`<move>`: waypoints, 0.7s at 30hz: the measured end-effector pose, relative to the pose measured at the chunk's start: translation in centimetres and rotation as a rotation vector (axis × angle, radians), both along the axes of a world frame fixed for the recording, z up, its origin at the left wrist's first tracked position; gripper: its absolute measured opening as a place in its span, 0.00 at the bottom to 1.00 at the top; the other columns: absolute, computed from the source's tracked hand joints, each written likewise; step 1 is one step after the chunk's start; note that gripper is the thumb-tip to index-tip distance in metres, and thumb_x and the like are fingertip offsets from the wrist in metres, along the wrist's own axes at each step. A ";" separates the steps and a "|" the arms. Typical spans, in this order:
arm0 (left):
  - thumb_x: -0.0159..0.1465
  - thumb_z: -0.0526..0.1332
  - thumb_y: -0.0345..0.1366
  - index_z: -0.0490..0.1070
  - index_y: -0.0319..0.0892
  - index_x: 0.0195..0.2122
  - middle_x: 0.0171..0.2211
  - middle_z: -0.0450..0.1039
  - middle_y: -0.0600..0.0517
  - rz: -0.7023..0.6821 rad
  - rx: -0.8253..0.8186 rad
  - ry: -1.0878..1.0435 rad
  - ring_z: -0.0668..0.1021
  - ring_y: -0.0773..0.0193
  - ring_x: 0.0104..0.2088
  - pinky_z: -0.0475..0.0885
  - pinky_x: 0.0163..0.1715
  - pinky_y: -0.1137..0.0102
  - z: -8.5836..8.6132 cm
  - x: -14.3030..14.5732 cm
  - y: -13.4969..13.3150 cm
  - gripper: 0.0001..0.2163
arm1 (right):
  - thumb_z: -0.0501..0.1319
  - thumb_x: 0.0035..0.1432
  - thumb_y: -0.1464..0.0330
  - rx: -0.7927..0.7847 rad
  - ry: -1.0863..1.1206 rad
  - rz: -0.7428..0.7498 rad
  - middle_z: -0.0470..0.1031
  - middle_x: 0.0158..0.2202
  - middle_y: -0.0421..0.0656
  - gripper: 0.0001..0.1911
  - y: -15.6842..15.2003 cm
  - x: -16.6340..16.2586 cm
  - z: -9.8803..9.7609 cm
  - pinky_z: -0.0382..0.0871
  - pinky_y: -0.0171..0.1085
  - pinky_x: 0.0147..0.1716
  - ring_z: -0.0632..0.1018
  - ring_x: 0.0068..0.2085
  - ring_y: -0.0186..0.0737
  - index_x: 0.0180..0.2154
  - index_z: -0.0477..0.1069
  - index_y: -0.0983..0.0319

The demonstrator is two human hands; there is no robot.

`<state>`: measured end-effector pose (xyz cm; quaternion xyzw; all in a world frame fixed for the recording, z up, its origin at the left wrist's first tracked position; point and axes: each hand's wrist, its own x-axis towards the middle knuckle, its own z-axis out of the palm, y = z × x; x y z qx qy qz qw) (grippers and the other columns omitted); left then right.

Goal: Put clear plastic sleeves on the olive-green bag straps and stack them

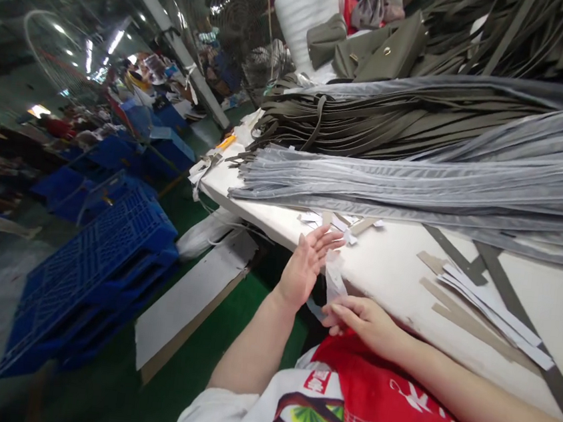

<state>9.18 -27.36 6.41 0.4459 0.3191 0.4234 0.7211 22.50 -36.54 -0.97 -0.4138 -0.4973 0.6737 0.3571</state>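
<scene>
Left hand [306,264] open with fingers spread at the edge of the white table [396,270], right hand [363,320] pinching a thin white paper strip [334,280] between the two hands, grey straps [416,178] piled behind, blue crates [94,272] on the floor.

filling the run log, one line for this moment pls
left hand: open by table edge | right hand: pinching white strip | grey strips: stacked behind

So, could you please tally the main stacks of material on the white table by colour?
Grey strip stacks: 1
Olive-green strap stacks: 1
White paper strip piles: 1
Total: 3

The left hand and right hand hold a white paper strip at the white table edge.
</scene>
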 end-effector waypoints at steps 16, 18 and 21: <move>0.50 0.73 0.52 0.82 0.38 0.34 0.34 0.82 0.44 -0.121 -0.113 0.501 0.81 0.56 0.37 0.75 0.39 0.68 -4.0 6.0 -3.8 0.20 | 0.60 0.61 0.65 0.148 -0.326 -0.309 0.80 0.37 0.45 0.10 -4.9 5.6 0.3 0.73 0.40 0.43 0.80 0.37 0.42 0.38 0.78 0.62; 0.49 0.73 0.52 0.82 0.38 0.32 0.34 0.82 0.44 -0.152 -0.070 0.542 0.81 0.56 0.38 0.75 0.42 0.67 -4.7 6.6 -3.2 0.20 | 0.62 0.58 0.68 0.216 -0.464 -0.415 0.80 0.40 0.46 0.13 -6.9 7.4 0.6 0.73 0.40 0.43 0.79 0.37 0.42 0.45 0.76 0.62; 0.50 0.72 0.53 0.81 0.39 0.30 0.34 0.82 0.45 -0.254 0.031 0.586 0.81 0.55 0.40 0.73 0.46 0.66 -5.3 7.7 -2.5 0.20 | 0.61 0.60 0.70 0.348 -0.663 -0.649 0.79 0.40 0.46 0.14 -10.8 10.7 1.0 0.73 0.38 0.41 0.78 0.37 0.40 0.48 0.74 0.63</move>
